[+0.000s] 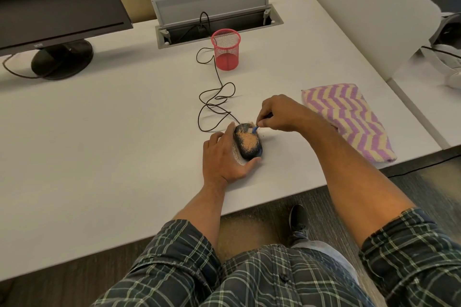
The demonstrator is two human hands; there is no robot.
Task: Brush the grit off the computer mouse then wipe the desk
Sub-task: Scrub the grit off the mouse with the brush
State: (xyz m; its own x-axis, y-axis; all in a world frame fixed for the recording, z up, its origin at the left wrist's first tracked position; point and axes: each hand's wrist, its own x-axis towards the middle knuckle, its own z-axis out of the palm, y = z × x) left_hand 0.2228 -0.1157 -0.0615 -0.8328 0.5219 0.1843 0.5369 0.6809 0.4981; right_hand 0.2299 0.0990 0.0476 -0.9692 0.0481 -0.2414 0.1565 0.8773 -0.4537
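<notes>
A black wired computer mouse (243, 148) lies on the white desk (112, 132), its top covered with tan grit (247, 141). More grit is scattered on the desk around it. My left hand (223, 156) wraps the mouse from its left side and rear, thumb under its near end. My right hand (277, 112) pinches a small blue brush (255, 128) whose tip touches the front of the mouse. A folded pink and yellow zigzag cloth (349, 119) lies on the desk to the right of my right forearm.
The mouse cable (215, 104) loops back past a red mesh pen cup (226, 49) to an open cable hatch (214, 25). A black monitor (50, 2) on its stand occupies the back left. A white partition (374, 12) borders the right.
</notes>
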